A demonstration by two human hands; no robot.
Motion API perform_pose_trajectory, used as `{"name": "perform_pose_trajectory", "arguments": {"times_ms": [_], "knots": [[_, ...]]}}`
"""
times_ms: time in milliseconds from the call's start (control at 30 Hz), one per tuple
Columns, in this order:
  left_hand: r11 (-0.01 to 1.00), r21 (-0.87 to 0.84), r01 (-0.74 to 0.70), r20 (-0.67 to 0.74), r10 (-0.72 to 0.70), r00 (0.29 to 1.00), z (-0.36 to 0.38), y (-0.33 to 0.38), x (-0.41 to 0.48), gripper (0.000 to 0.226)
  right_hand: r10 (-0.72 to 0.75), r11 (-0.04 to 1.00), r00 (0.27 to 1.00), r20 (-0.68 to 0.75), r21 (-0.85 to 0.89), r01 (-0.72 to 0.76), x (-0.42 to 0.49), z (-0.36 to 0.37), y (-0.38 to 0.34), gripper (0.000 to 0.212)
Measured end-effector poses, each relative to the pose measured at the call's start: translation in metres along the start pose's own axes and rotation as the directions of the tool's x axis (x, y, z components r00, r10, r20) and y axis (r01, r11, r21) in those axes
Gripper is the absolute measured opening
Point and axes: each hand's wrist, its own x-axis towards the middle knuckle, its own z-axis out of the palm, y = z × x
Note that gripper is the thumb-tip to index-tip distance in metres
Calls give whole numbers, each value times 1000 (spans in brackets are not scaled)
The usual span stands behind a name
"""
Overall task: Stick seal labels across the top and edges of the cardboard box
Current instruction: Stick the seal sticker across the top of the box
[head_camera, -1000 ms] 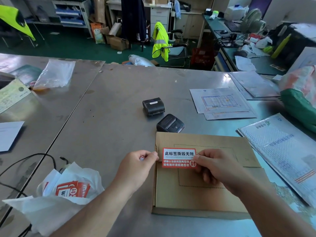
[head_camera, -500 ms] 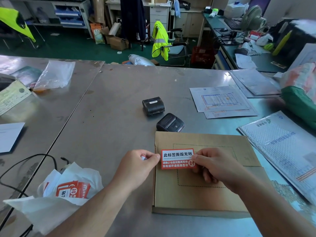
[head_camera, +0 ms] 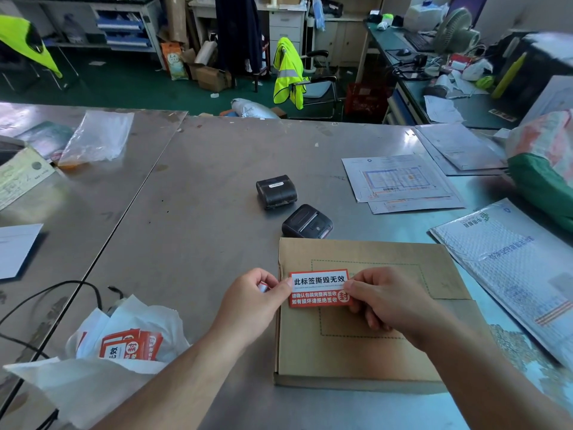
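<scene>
So rn the label is stretched flat btw both hands. The left hand pinches its left end and the right hand pinches the right end. Makes sense imo: holding both ends keeps the sticky side from curling on itself and lets you square it up before committing.

It's over the left part of the box top, w/ its left end right about at the box's left edge. I'd guess that's the point, so there's some to fold down over the side. Can't tell if it's touching the cardboard yet or just above it. The left hand also has a small red/white scrap tucked in its curled fingers (backing paper prob, not sure).

The box lies flat and closed on the table, just this side of the nearer printer, so the top is easy to reach. No other labels on it that I can see, so the task looks barely started.

Containers:
- The box is shut, contents hidden.
- The white bag by the left forearm is open w/ spare labels poking out, handy for the next grab.
- The clear bag far left has sth orange at the bottom, can't make it out.
</scene>
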Motion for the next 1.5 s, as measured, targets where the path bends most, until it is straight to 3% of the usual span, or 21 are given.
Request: {"name": "perform_pose_trajectory", "arguments": {"times_ms": [300,767,967,1133,1500], "knots": [[999,46,1,0,-1,1000,5,1,1,35,8,1000,1000,-17,-10,-8,-2,2,-4,26],[998,-14,61,18,-61,998,8,2,2,36,59,994,993,-106,-83,-68,-2,7,-9,25],[997,-26,76,23,-75,997,8,0,4,38,45,955,986,-160,-282,-90,-1,11,-16,37],[997,-8,70,34,-70,997,7,-1,4,37,34,930,980,-198,-351,-103,-2,14,-17,35],[995,29,90,39,-91,995,9,-3,7,36,23,849,966,-256,-506,-155,4,8,-11,51]]}}
